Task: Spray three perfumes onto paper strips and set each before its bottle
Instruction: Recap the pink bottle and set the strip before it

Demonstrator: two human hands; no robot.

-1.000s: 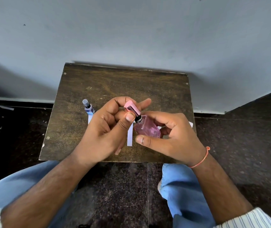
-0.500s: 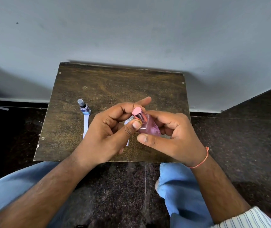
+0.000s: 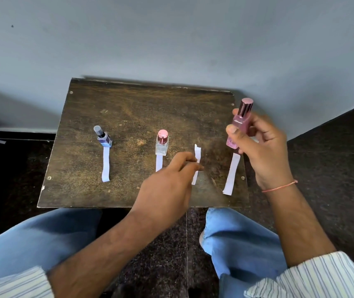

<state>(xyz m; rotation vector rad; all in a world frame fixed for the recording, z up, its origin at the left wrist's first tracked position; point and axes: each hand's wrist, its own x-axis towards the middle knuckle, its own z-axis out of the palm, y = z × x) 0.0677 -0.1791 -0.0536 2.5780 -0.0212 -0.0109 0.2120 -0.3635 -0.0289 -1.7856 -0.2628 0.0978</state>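
Dark wooden table (image 3: 128, 108), grey wall (image 3: 171, 39)

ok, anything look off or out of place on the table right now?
Four paper strips, three bottles. The extra strip, pinched by the left hand, has no bottle behind it. The pink bottle is capped and in the right hand, off the table, above the rightmost strip. No spills visible.
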